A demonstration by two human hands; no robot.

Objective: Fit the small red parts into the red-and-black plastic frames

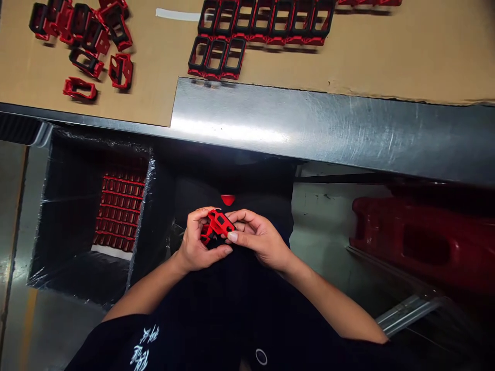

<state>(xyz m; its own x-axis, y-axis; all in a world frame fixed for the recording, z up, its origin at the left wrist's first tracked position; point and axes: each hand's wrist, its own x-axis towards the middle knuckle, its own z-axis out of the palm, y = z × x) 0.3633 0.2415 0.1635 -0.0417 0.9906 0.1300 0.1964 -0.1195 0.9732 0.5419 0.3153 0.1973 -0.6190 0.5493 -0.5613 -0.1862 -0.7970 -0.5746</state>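
Note:
Between both hands, in front of my body and below the table edge, is a red plastic frame part (pixel 221 220) with dark openings in it. My left hand (pixel 196 241) is closed around its left side, the thumb stretched out beneath it. My right hand (pixel 260 238) pinches its right end between thumb and fingers. Part of its underside is hidden by my fingers. A small red piece (pixel 228 199) shows just beyond the hands against the dark background; I cannot make out what it is.
On the cardboard-covered table (pixel 386 62), red and black frames (pixel 278 20) stand in rows, with a loose pile of frames (pixel 95 37) at left. The bare metal edge (pixel 309 123) runs across. A black-lined box (pixel 58 216) holds stacked red parts (pixel 119 211). A red stool-like object (pixel 417 242) is at right.

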